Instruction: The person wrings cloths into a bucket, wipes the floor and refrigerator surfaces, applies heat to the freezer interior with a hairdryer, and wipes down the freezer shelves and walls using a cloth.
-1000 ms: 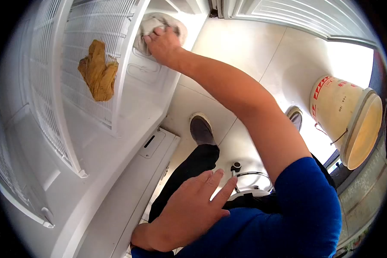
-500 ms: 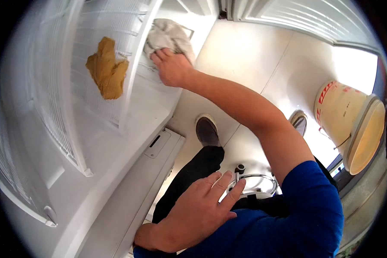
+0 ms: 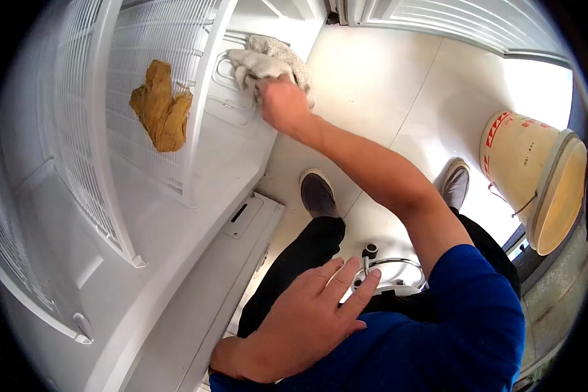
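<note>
My right hand grips a crumpled grey-beige cloth at the inner wall of a white refrigerator compartment, near its outer edge. Its fingers are curled into the folds and partly hidden. My left hand is held over my lap, palm down with fingers apart, and nothing is in it. A crumpled yellow-brown cloth lies against a white wire shelf, left of my right hand.
More wire shelves stand to the left. A pale bucket with red markings is on the tiled floor at the right. A white ribbed door panel is at the top. Below me is a stool with a chrome ring.
My right hand has drawn the grey-beige cloth slightly right and toward the compartment's outer edge, uncovering raised outlines on the wall. My left hand stays nearly still.
</note>
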`<control>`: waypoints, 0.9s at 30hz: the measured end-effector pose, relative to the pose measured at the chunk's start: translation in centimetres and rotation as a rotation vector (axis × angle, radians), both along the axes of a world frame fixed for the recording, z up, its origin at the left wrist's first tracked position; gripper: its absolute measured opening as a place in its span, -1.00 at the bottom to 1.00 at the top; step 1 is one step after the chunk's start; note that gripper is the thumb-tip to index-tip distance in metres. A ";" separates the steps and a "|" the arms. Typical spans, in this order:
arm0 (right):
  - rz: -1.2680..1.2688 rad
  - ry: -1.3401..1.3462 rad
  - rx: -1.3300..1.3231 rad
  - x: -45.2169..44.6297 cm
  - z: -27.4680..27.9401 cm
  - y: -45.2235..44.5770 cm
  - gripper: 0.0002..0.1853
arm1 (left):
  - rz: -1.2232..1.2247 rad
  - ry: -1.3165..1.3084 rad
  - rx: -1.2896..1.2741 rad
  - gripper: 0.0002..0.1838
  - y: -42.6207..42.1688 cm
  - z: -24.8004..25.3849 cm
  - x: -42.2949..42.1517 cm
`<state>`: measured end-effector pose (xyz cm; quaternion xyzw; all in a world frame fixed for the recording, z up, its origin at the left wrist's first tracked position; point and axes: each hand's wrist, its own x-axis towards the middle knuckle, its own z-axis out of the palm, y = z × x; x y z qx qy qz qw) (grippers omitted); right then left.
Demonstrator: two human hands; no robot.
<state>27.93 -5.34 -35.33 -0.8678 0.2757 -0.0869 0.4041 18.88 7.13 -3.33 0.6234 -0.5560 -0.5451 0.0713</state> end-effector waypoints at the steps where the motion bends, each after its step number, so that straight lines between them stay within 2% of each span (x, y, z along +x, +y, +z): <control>1: -0.005 0.001 0.005 0.7 1.4 -0.8 -0.60 | -0.004 0.002 -0.001 -0.21 0.1 0.0 -0.2; 3: -0.131 -0.119 0.337 3.5 4.2 -1.6 -0.68 | -0.016 0.013 0.007 -0.20 0.0 -0.1 -0.3; 5: 0.074 -0.377 0.420 6.5 4.2 -0.2 -0.53 | -0.037 0.029 0.034 -0.18 -0.4 -0.1 -0.1; 7: 0.202 -0.238 0.038 9.9 0.6 2.9 -0.39 | -0.037 0.007 0.060 -0.18 -0.5 -0.2 -0.1; 8: 0.398 0.119 -0.249 10.3 -0.4 3.4 -0.36 | -0.032 -0.019 0.074 -0.17 -0.6 -0.3 0.3; 9: 0.359 0.129 -0.234 10.6 -0.7 3.1 -0.36 | -0.074 -0.013 0.084 -0.17 -0.8 -0.3 0.6; 11: 0.438 0.093 -0.429 9.9 -1.6 3.5 -0.40 | -0.037 -0.065 0.148 -0.17 -0.7 -0.3 0.5; 12: 0.489 0.147 -0.473 9.3 -0.1 2.6 -0.47 | -0.040 -0.059 0.156 -0.17 -0.6 -0.4 0.4; 15: 0.503 0.082 -0.551 9.4 -0.7 -0.3 -0.47 | -0.003 -0.008 0.148 -0.16 -0.4 -0.5 0.6; 17: 0.291 0.218 -0.669 9.9 0.5 -2.6 -0.46 | -0.026 -0.053 0.177 -0.14 -0.3 -0.7 0.4; 21: 0.161 0.201 -0.491 12.4 1.1 -0.7 -0.44 | 0.000 -0.071 0.156 -0.13 -0.3 -0.4 0.6; 23: 0.314 0.259 -0.515 10.2 2.9 2.2 -0.50 | -0.009 -0.139 0.162 -0.13 -0.6 -0.4 0.9; 25: 0.436 0.179 -0.485 10.1 2.0 6.2 -0.55 | -0.007 -0.170 0.158 -0.13 -0.6 -0.2 0.7; 27: 0.525 0.073 -0.261 11.3 -0.7 10.8 -0.58 | -0.014 -0.202 0.152 -0.13 -0.7 -0.1 0.3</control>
